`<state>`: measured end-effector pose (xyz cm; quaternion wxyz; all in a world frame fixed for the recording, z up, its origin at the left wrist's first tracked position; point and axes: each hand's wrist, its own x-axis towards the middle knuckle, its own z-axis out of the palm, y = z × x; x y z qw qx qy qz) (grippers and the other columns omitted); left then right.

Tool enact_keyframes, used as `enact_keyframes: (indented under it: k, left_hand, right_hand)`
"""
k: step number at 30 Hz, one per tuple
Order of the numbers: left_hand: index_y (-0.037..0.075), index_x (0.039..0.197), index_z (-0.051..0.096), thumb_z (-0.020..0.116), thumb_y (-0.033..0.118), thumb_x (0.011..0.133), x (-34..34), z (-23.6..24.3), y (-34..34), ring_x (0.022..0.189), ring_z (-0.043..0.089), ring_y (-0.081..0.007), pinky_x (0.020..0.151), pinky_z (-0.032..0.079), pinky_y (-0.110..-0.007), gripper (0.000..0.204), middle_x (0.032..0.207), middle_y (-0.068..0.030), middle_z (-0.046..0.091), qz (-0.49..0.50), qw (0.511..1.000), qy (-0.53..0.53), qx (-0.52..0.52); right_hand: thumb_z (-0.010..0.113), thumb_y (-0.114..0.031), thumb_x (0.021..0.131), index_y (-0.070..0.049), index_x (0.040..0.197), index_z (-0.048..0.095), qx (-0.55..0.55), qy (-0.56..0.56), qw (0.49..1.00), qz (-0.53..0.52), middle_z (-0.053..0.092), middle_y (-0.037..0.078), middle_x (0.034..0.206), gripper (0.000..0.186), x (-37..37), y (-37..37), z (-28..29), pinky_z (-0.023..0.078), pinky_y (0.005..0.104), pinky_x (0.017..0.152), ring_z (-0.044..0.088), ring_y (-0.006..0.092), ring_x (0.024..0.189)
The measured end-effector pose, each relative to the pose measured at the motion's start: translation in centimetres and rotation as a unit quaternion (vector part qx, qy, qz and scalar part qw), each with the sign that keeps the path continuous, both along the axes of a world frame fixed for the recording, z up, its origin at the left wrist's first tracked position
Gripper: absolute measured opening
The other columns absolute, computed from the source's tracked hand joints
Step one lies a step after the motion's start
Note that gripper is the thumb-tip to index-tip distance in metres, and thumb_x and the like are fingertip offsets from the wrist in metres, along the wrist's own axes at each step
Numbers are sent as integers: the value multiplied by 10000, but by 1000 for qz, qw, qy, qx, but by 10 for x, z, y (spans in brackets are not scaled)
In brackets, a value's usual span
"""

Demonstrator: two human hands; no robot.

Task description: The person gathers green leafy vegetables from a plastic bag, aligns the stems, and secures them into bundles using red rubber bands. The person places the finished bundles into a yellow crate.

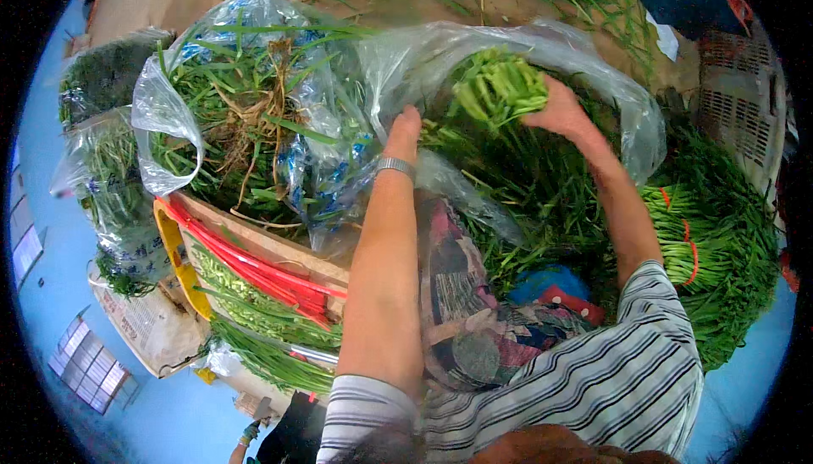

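Note:
My right hand (pixel 555 108) is closed round a bunch of green-stemmed leafy vegetables (pixel 500 87), its pale cut ends pointing left above the mouth of a large clear plastic bag (pixel 639 113). Dark leafy greens (pixel 542 180) fill the space below, inside the bag. At the bag's left edge my left hand (pixel 405 129) is closed on the plastic, thumb upward, its other fingers mostly hidden. A few pale stems (pixel 439 134) lie just right of that hand.
Left stands another plastic bag (pixel 174 155) with long leaves and roots. Red ties (pixel 271 269) hang over a board beside a yellow-rimmed container (pixel 174 248). Banded greens (pixel 677 235) are piled at right by a plastic crate (pixel 732 83). Filled bags (pixel 127 176) stand far left.

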<state>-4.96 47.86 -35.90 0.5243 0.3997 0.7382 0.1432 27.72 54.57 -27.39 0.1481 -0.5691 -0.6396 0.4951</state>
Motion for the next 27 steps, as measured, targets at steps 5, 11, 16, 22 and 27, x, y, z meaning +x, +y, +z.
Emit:
enact_keyframes:
  k: [5, 11, 16, 22, 27]
  left_hand:
    - [-62, 1085, 560, 338, 443, 909, 71, 108, 38, 967, 560, -336, 855, 409, -391, 579, 980, -233, 616, 93, 991, 89, 34]
    - [25, 1319, 409, 724, 124, 735, 77, 116, 27, 961, 580, -219, 875, 450, -333, 671, 1154, -122, 566, 222, 909, -353, -19]
    - [28, 1319, 416, 694, 10, 697, 74, 114, 29, 934, 584, -189, 843, 464, -319, 683, 1095, -99, 596, 148, 943, -297, 2]
    - [17, 1279, 470, 650, 4, 683, 74, 109, 31, 875, 578, -148, 831, 440, -260, 622, 1017, -75, 621, 111, 945, -308, 1]
    - [21, 1234, 516, 657, 17, 697, 79, 117, 33, 854, 580, -139, 811, 445, -259, 555, 968, -72, 635, 92, 953, -289, 9]
  right_hand:
    - [778, -241, 530, -66, 1126, 529, -22, 9, 1000, 0, 644, 128, 977, 669, 1, -6, 8, 489, 375, 816, 623, 279, 907]
    - [797, -363, 569, -58, 1166, 442, -32, -136, 986, 90, 622, 184, 933, 759, -56, -33, 22, 477, 398, 787, 601, 356, 881]
    - [755, -375, 688, -66, 1300, 402, -66, -51, 991, 102, 523, 167, 1173, 771, -40, -10, 15, 423, 376, 893, 536, 283, 1042]
    - [787, -444, 609, -26, 1222, 484, 120, -20, 983, 141, 493, 207, 1192, 801, -41, 3, 1, 413, 401, 924, 481, 361, 1106]
    - [813, -270, 621, 17, 1201, 485, 8, 49, 984, 173, 618, 143, 1025, 726, -53, 9, 13, 447, 323, 842, 581, 211, 938]
